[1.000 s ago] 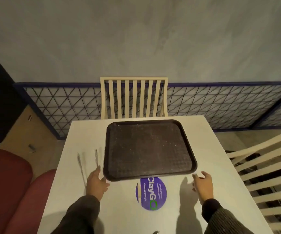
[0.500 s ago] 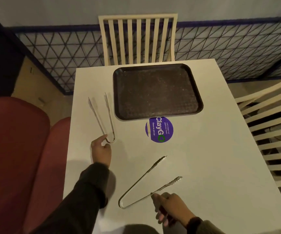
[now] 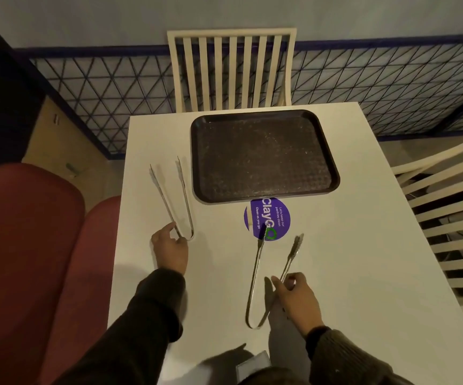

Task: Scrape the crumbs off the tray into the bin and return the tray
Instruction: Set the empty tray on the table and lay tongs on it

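Observation:
A dark brown tray (image 3: 263, 162) with pale crumbs scattered over it lies flat at the far end of the white table (image 3: 363, 245). To its left lie thin metal tongs (image 3: 181, 201), tips pointing away from me. My left hand (image 3: 170, 250) pinches their bent end with finger and thumb. My right hand (image 3: 297, 301) grips one arm of a second pair of tongs (image 3: 255, 279). Their tips point toward the tray and reach a round purple sticker (image 3: 267, 219). Both hands are well short of the tray. No bin is in view.
A cream slatted chair (image 3: 230, 70) stands behind the table's far edge, and another (image 3: 447, 218) at the right. Red seats (image 3: 30, 259) fill the left side. A blue mesh railing (image 3: 377, 87) runs along the wall behind.
Both hands have left the tray's near corners. The left hand now holds the left tongs' bend. The right hand has swung the second tongs round so their tips point at the tray.

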Motion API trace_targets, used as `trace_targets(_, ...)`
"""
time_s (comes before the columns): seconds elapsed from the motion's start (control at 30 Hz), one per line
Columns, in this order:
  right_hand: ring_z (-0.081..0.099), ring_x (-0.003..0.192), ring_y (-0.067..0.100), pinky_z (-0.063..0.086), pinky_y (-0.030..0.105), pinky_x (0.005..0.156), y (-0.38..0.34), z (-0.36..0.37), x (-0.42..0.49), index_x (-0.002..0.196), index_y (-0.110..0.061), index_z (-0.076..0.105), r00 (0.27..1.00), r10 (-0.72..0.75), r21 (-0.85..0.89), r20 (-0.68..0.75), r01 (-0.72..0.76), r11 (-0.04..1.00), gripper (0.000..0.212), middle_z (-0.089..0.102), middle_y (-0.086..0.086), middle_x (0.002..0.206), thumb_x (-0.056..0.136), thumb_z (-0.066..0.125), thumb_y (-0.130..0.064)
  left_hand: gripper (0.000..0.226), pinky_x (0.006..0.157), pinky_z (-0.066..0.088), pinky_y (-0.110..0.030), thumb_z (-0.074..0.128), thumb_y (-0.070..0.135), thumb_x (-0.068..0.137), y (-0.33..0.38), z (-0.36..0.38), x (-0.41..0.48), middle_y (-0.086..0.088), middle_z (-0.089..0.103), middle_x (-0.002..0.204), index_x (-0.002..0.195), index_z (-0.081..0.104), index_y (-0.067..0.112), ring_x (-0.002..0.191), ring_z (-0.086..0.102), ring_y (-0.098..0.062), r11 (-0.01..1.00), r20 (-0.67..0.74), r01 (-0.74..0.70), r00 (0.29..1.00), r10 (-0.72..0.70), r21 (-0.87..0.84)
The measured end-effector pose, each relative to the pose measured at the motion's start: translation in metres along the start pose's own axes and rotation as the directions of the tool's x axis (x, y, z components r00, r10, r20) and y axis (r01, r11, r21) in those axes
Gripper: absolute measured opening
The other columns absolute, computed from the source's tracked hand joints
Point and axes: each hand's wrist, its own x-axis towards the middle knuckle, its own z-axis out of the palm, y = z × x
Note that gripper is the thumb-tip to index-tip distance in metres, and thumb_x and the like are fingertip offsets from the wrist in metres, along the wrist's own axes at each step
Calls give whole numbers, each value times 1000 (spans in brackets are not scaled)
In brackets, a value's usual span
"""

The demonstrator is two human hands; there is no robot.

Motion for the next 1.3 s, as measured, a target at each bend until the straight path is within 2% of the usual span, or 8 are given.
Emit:
trace_targets(0.2, 39, 120, 28, 39, 45, 97, -8, 33, -13, 142, -13, 12, 984, -77, -196, -162, 45, 980, 109, 34, 5, 134, 61, 75, -51, 91, 108, 34, -52, 76, 34, 71, 21, 19, 2, -12, 31, 148, 144, 23, 16, 134, 34, -36, 966, -67, 101, 994, -87, 240)
trace_targets(0.4, 38, 107, 26, 39, 38, 86, -4, 35, -3, 143, -5, 12, 968, -163, -142, -192, 137, 980, 83, 38, 8, 116, 76, 61, -14, 102, 110, 29, -51, 78, 22, 70, 42, 35, 27, -16, 28, 149, 146, 12, 14, 135, 30, -37, 946, -103, 109, 991, -81, 304)
trace_targets(0.53, 35, 86, 21, 30, 35, 76, -1, 20, 6, 139, 0, 29, 910, -350, -136, -223, 326, 936, 81, 49, 12, 103, 67, 55, -27, 97, 103, 38, -51, 76, 23, 72, 37, 31, 45, -21, 38, 141, 145, 16, 7, 127, 37, -40, 946, -112, 127, 989, -97, 299)
trace_targets(0.63, 52, 73, 26, 39, 32, 66, 4, 12, 30, 144, -18, 19, 858, -482, -254, -176, 434, 864, 87, 59, 19, 97, 66, 51, -42, 86, 100, 41, -51, 75, 24, 73, 30, 26, 54, -23, 47, 131, 141, 27, 6, 121, 44, -40, 947, -119, 105, 990, -71, 305)
trace_targets(0.8, 34, 108, 13, 36, 28, 94, -62, -26, 82, 145, -26, -2, 770, -633, -211, -78, 608, 766, 91, 39, 8, 131, 82, 63, -29, 70, 96, 44, -50, 79, 15, 69, 26, 26, 58, -27, 57, 120, 128, 46, -4, 113, 52, -42, 970, -157, 110, 985, -76, 218)
trace_targets(1.1, 33, 120, 37, 33, 47, 102, -157, -59, 213, 144, -1, 11, 870, -440, -402, -225, 328, 855, 79, 35, 22, 135, 86, 60, -21, 59, 95, 46, -46, 64, 6, 74, 37, 21, 54, -18, 59, 110, 130, 45, 4, 109, 56, -36, 989, -160, 145, 977, -143, -5)
trace_targets(1.23, 33, 124, 36, 32, 47, 104, -155, -52, 230, 144, -2, 8, 910, -364, -377, -200, 271, 885, 80, 32, 21, 139, 86, 60, -23, 57, 88, 46, -44, 65, 25, 70, 34, 16, 55, -13, 61, 101, 122, 50, 7, 100, 58, -36, 997, -160, 39, 986, -50, -67)
trace_targets(1.3, 33, 125, 35, 32, 46, 105, -151, -49, 234, 144, -3, 8, 908, -361, -374, -214, 266, 889, 80, 30, 20, 141, 87, 59, -25, 57, 84, 46, -42, 68, 7, 75, 43, 18, 55, -8, 58, 106, 127, 46, 10, 100, 58, -31, 995, -173, 13, 984, -29, -96)
